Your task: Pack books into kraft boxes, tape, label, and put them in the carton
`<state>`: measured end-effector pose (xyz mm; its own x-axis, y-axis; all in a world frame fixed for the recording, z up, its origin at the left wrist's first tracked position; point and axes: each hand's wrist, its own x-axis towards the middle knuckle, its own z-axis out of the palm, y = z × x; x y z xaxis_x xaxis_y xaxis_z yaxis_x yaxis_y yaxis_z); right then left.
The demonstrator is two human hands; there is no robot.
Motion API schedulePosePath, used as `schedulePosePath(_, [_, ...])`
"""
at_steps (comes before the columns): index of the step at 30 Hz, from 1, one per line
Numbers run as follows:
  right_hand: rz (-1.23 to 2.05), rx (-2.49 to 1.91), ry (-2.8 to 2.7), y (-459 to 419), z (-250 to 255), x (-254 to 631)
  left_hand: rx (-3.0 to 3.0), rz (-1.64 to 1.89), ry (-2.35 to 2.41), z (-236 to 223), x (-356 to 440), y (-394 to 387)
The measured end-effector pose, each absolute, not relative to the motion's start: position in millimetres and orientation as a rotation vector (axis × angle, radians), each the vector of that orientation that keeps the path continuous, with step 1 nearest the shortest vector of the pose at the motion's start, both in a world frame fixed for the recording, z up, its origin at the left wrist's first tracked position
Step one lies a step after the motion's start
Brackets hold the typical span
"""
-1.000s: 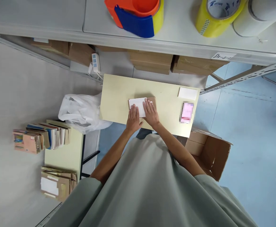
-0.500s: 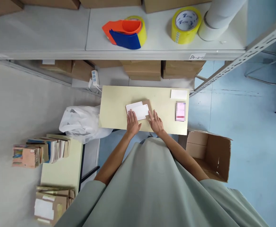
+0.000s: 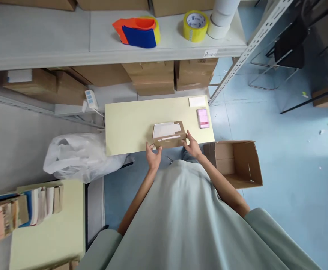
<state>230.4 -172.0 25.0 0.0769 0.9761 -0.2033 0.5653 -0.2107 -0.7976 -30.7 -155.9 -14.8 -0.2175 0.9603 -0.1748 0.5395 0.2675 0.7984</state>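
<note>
A small brown cardboard box (image 3: 178, 143) is at the front edge of the cream table, white paper (image 3: 166, 129) lying on its top. A white strip shows along its near side. My left hand (image 3: 153, 158) is at the box's near left corner, thumb below the near side and fingers spread at the left end. My right hand (image 3: 193, 146) grips the near right corner, thumb on the near side and a finger along the right end. Whether the box is lifted off the table, I cannot tell.
On the cream table (image 3: 127, 123) lie a white card stack (image 3: 197, 101) and a pink blurred item (image 3: 203, 118). The shelf above bears a tape dispenser (image 3: 138, 35) and a yellow tape roll (image 3: 193, 34). An open carton (image 3: 245, 163) stands right, a white plastic bag (image 3: 74, 155) left.
Both hands have slid off the white papers to the near corners of the box. The box has come closer to the table's front edge and shows its near side. The view has shifted.
</note>
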Motion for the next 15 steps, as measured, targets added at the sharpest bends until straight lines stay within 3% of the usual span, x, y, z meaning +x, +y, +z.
schedulePosePath(8, [1.163, -2.018, -1.196, -277, 55, 247, 1.51, 0.698, 1.629, -3, 2, -188])
schedulePosePath(15, [1.234, -1.934, -1.188, -313, 59, 252, 1.564, 0.741, 1.617, 0, 4, -206])
